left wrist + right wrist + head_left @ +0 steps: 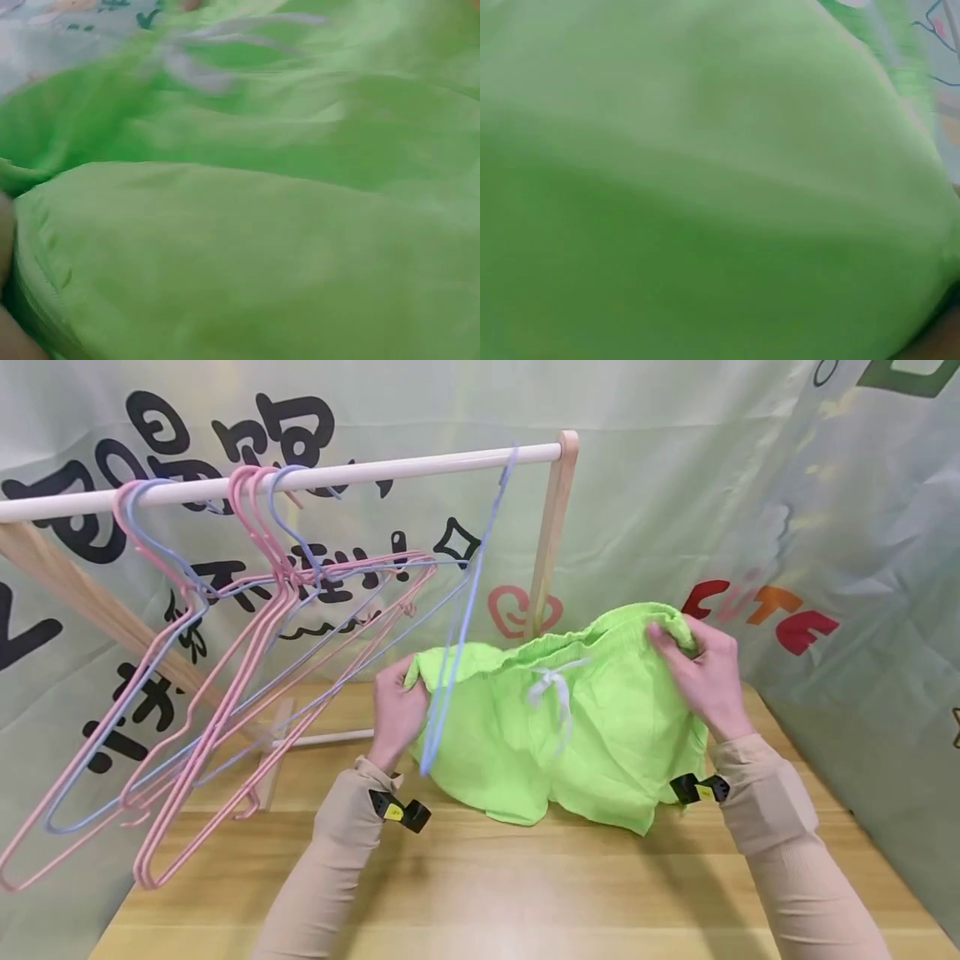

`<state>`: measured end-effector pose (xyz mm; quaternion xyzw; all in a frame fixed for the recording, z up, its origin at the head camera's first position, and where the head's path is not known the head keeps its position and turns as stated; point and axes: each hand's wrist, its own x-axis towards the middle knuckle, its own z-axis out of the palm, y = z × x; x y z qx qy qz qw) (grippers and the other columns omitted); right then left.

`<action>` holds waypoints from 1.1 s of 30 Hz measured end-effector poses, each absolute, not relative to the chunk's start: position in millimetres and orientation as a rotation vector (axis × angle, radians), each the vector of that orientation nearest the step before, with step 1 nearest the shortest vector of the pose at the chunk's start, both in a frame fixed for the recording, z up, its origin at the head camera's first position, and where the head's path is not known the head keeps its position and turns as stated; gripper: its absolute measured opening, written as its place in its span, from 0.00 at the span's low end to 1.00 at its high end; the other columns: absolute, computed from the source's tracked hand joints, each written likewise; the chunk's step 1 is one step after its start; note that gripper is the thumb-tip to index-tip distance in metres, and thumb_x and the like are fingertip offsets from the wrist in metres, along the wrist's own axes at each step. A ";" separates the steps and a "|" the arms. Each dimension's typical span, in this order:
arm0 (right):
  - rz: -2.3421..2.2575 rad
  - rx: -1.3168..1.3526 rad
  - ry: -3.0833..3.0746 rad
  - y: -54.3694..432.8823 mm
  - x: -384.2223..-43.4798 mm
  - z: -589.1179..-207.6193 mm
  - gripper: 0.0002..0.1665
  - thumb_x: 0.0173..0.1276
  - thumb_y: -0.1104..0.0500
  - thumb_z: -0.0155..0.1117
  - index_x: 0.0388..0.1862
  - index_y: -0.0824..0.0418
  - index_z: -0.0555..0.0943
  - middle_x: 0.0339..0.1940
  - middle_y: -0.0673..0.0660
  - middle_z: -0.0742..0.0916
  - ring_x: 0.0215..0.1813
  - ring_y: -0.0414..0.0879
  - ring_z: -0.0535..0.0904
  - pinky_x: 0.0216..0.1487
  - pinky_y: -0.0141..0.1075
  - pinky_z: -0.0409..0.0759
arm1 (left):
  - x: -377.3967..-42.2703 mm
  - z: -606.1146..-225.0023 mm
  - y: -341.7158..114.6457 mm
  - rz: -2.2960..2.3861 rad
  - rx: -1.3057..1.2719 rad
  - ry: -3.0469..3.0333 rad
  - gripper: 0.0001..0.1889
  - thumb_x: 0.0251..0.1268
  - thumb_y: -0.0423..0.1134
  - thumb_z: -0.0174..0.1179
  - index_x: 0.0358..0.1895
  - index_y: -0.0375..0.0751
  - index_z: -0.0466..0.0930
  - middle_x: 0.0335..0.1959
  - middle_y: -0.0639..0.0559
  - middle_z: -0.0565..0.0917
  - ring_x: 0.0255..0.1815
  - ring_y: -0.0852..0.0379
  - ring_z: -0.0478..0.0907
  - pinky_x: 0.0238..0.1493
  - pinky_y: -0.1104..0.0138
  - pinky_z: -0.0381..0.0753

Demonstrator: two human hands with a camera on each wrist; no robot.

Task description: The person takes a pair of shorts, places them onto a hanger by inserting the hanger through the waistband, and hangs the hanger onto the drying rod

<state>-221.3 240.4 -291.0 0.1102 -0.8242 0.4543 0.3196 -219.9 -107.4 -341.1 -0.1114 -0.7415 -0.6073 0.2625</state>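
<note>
Hangers (283,593), pink and blue: hanging in the left half of the head view from the white rod of a rack (420,466), overlapping so closely that their count is staying unclear.

Left hand (397,714): gripping the shorts by the left end of the waistband, left of centre; its fingertips are hiding in and behind the cloth.

Blue hanger (468,610): hanging alone near the centre, seen nearly edge-on; its lower part is crossing in front of the left part of the shorts. Whether it is touching them cannot be told.

Shorts (607,735), light green: spreading between both hands, from the centre to right of centre, the waistband running along the top, the legs hanging below the grips. The back is mostly hiding behind the front.

Drawstring (555,681), white: dangling at the front of the waistband, tied.

Right hand (708,672): pinching the waistband's right end, right of centre, the thumb showing in front, the other fingers largely hiding.

Table (525,893): showing below, running off the bottom edge.

Wrist views: green cloth is filling most of both, blurred; only slivers of hand are showing, at the left edge and the lower right corner respectively.
</note>
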 end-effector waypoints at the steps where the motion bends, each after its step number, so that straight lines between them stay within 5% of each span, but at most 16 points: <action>1: 1.188 0.282 -2.244 242.2 -221.5 -292.6 0.11 0.71 0.60 0.67 0.30 0.64 0.79 0.19 0.37 0.71 0.25 0.33 0.61 0.28 0.29 0.60 | -220.2 -342.7 -109.4 -1.641 -0.286 -2.073 0.10 0.67 0.24 0.55 0.41 0.29 0.86 0.28 0.39 0.84 0.22 0.66 0.69 0.27 0.76 0.69; 3: 1.221 0.279 -2.373 245.7 -221.5 -296.2 0.12 0.72 0.56 0.65 0.31 0.61 0.78 0.18 0.39 0.71 0.24 0.34 0.62 0.26 0.30 0.62 | -220.0 -346.4 -114.0 -1.632 -0.298 -2.216 0.11 0.66 0.26 0.55 0.44 0.31 0.86 0.31 0.40 0.86 0.23 0.61 0.70 0.27 0.73 0.69; 7: 1.401 0.277 -2.515 250.1 -220.5 -303.8 0.12 0.74 0.52 0.63 0.33 0.58 0.78 0.18 0.41 0.71 0.22 0.34 0.65 0.23 0.32 0.67 | -220.1 -356.5 -123.1 -1.593 -0.405 -2.436 0.17 0.69 0.29 0.53 0.57 0.37 0.83 0.55 0.42 0.87 0.47 0.54 0.83 0.50 0.63 0.83; 8: 1.449 0.272 -2.530 250.7 -219.9 -305.8 0.12 0.75 0.52 0.62 0.34 0.57 0.78 0.18 0.41 0.71 0.22 0.34 0.65 0.23 0.32 0.67 | -220.0 -359.0 -124.9 -1.590 -0.428 -2.474 0.18 0.69 0.29 0.52 0.58 0.37 0.82 0.58 0.41 0.86 0.45 0.51 0.83 0.52 0.60 0.83; 14: 1.741 0.280 -2.453 254.2 -218.5 -315.1 0.06 0.76 0.54 0.61 0.38 0.54 0.80 0.24 0.41 0.78 0.25 0.33 0.74 0.28 0.28 0.75 | -219.9 -371.1 -126.8 -1.528 -0.565 -2.664 0.15 0.70 0.35 0.56 0.55 0.38 0.83 0.48 0.41 0.88 0.32 0.57 0.76 0.45 0.62 0.81; 19: 2.058 0.278 -2.180 259.9 -218.2 -316.0 0.03 0.74 0.57 0.63 0.39 0.56 0.82 0.28 0.44 0.83 0.26 0.35 0.80 0.27 0.27 0.80 | -219.7 -374.5 -115.3 -1.563 -0.736 -2.757 0.14 0.64 0.40 0.67 0.51 0.42 0.86 0.52 0.45 0.88 0.56 0.49 0.81 0.66 0.49 0.75; 23: 2.106 0.257 -2.130 265.6 -214.3 -314.3 0.05 0.73 0.56 0.64 0.38 0.56 0.82 0.26 0.45 0.83 0.24 0.35 0.80 0.25 0.27 0.80 | -219.6 -373.9 -104.3 -1.649 -0.770 -2.807 0.13 0.59 0.44 0.72 0.46 0.46 0.88 0.49 0.52 0.89 0.59 0.50 0.79 0.70 0.45 0.70; 28: 2.160 0.171 -2.170 274.1 -207.2 -312.6 0.08 0.73 0.53 0.64 0.36 0.55 0.84 0.23 0.46 0.86 0.21 0.39 0.83 0.22 0.31 0.81 | -216.6 -374.9 -100.5 -1.778 -0.776 -2.784 0.08 0.61 0.45 0.71 0.38 0.47 0.88 0.29 0.59 0.86 0.33 0.61 0.77 0.47 0.62 0.80; 30: 2.144 0.119 -2.227 277.4 -205.0 -311.9 0.10 0.73 0.51 0.64 0.33 0.54 0.85 0.21 0.46 0.86 0.19 0.39 0.83 0.21 0.32 0.81 | -215.6 -376.7 -100.4 -1.815 -0.732 -2.774 0.11 0.64 0.48 0.68 0.29 0.47 0.84 0.19 0.60 0.78 0.22 0.61 0.69 0.33 0.67 0.77; 33: 2.098 0.066 -2.325 280.8 -203.1 -310.6 0.12 0.73 0.51 0.65 0.30 0.52 0.85 0.19 0.45 0.85 0.18 0.39 0.81 0.20 0.33 0.80 | -215.3 -379.6 -99.2 -1.804 -0.656 -2.768 0.20 0.68 0.52 0.64 0.20 0.49 0.75 0.13 0.62 0.69 0.17 0.63 0.64 0.26 0.70 0.71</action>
